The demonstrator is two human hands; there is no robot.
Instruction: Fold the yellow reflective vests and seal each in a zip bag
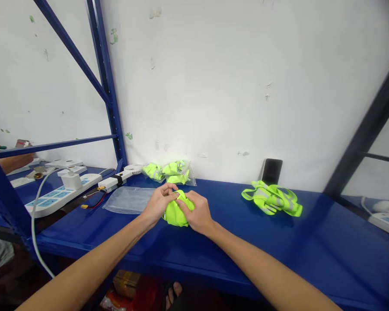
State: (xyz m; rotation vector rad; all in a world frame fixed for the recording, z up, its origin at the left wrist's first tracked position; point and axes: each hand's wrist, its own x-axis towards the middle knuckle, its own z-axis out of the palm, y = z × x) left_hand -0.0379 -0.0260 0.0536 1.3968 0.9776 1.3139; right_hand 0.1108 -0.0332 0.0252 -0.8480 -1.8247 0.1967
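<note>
1. Yellow reflective vest [174, 217], bunched into a ball, held over the blue shelf [278, 246].
2. My left grip [158, 203] and right grip [197, 211] are both clenched on it.
3. Left of them, a flat clear bag [128, 200] lies unfilled.
4. Bagged vests [168, 172] sit by the wall; a loose vest [271, 198] lies unbagged on the right.

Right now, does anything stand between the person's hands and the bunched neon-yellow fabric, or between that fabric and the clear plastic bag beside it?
Nothing separates the left hand and right hand from the bunched neon-yellow fabric; both grip it. Only the left hand lies between the fabric and the clear plastic bag.
</note>
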